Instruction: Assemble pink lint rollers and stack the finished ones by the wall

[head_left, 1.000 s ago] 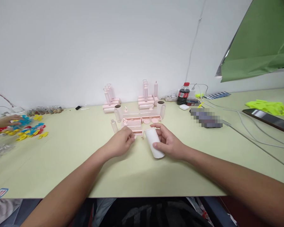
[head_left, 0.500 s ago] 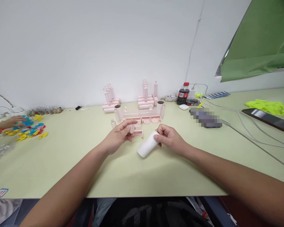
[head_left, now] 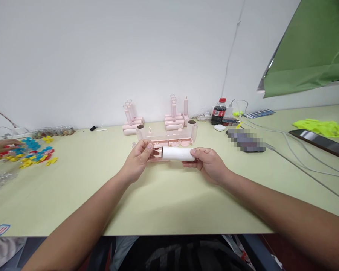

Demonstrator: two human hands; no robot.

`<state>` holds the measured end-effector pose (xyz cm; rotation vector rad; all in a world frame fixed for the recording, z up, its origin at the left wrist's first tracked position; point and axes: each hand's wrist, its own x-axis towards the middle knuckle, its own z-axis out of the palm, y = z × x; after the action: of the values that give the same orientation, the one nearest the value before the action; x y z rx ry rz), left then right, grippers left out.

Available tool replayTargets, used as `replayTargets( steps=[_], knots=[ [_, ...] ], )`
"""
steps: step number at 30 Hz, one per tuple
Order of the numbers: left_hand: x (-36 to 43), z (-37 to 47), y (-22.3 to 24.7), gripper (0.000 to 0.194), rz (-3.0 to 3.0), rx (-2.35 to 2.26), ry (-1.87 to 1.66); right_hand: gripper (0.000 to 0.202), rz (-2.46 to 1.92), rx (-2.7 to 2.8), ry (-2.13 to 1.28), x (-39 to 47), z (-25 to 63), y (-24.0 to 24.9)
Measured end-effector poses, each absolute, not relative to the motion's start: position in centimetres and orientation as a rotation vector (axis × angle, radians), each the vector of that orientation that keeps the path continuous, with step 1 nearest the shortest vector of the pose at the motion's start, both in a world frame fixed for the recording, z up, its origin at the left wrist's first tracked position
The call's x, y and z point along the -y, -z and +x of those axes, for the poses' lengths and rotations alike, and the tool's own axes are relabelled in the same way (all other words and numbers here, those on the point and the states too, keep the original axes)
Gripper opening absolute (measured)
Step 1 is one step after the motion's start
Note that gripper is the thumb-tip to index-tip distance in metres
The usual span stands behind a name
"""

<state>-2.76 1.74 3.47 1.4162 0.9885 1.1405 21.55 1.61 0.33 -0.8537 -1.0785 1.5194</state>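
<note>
The white roll [head_left: 176, 154] is level, its right end in the right hand's [head_left: 210, 163] closed fingers. Left of it, the left hand [head_left: 137, 160] pinches; what it holds is unclear. Behind it sit pink trays [head_left: 180, 143]; nearer, tabletop [head_left: 183, 207] reaches the front edge.

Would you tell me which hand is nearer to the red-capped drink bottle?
The right hand. It holds the white tube on the person's side of the bottle; the left hand is farther away, well to the bottle's left.
</note>
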Motion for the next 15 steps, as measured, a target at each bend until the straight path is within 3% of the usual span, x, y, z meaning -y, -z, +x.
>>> replayTargets(
  steps=[15],
  knots=[
    [-1.0,-1.7,-3.0,0.036,1.63,-0.905,-1.234,0.041,-0.907,1.292,-1.511,-1.7,21.7,0.1]
  ],
)
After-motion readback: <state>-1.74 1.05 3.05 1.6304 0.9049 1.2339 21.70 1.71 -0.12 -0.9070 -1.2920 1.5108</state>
